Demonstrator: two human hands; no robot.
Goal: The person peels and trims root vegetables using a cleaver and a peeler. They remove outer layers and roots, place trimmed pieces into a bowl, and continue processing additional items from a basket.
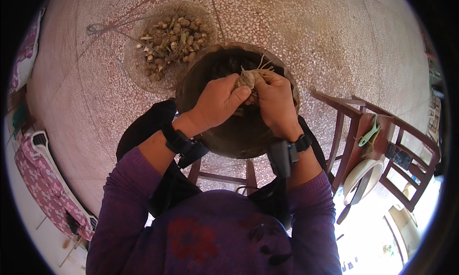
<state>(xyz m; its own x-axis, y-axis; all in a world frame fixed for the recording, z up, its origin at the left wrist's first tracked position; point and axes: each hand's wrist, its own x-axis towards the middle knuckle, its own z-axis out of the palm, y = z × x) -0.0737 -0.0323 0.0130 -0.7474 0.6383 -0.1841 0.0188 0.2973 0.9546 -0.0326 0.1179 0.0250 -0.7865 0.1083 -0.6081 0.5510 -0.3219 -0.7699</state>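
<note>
My left hand [218, 101] holds a brownish, rounded root vegetable [246, 80] between thumb and fingers. My right hand [275, 99] pinches the same piece from the other side, at its long pale roots [264, 68]. Both hands are over a wide, dark round basin [233, 146], whose inside is too dark to make out well. Beyond it at the upper left, a transparent sheet or bag [134, 72] on the floor bears a heap of similar root vegetables [174, 42] with stringy roots. The fingertips are partly hidden behind the piece.
At the right stands a wooden chair [344, 146] with a green-handled peeler [369, 134], a phone [398, 155], a pale basket [373, 180] and a knife [353, 198]. A wooden stool's rungs [222, 178] show below the basin. Pink flowered fabric [46, 181] lies at the far left.
</note>
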